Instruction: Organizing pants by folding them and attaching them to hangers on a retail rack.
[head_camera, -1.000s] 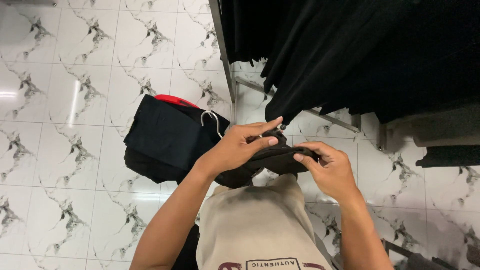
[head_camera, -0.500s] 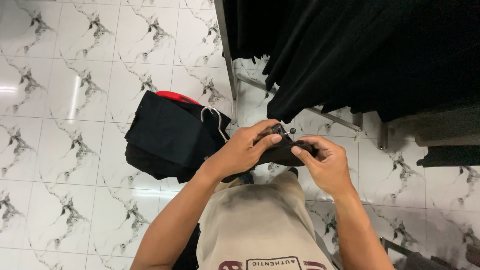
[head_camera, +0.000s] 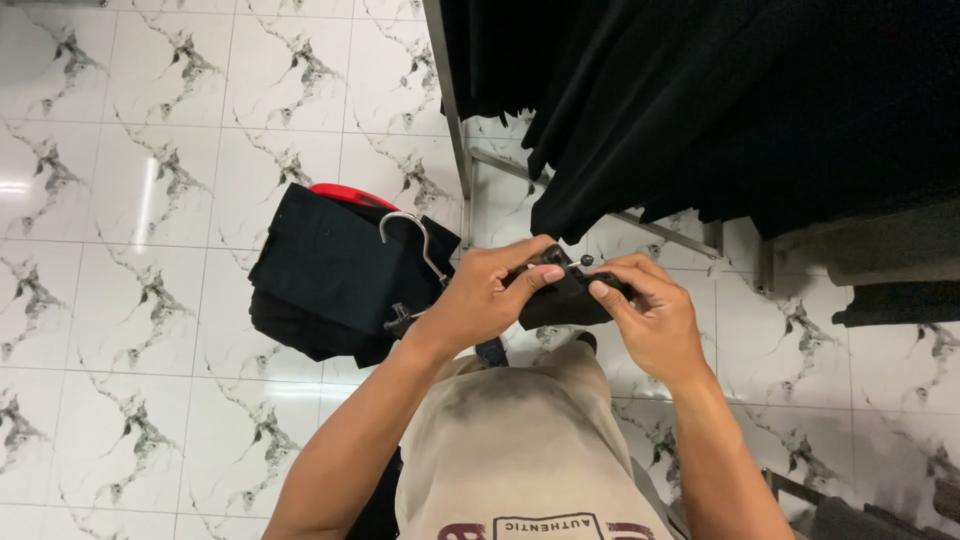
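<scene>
My left hand (head_camera: 485, 295) and my right hand (head_camera: 650, 310) meet in front of my chest, both closed on a small black clip hanger with dark fabric (head_camera: 560, 295). My left thumb presses the top of its clip, and the fingers of my right hand pinch its other end. A beige garment (head_camera: 515, 440) hangs down below my hands. Most of the hanger is hidden by my fingers.
A pile of black clothes (head_camera: 330, 275) lies on the white marble floor (head_camera: 150, 200) over a red object (head_camera: 345, 192), with a metal hanger hook (head_camera: 410, 235) on top. Black garments (head_camera: 720, 100) hang from a metal rack (head_camera: 450, 120) at the upper right.
My hands have drawn closer together on the black hanger, and the dark fabric is bunched tighter between them. The view has shifted slightly.
</scene>
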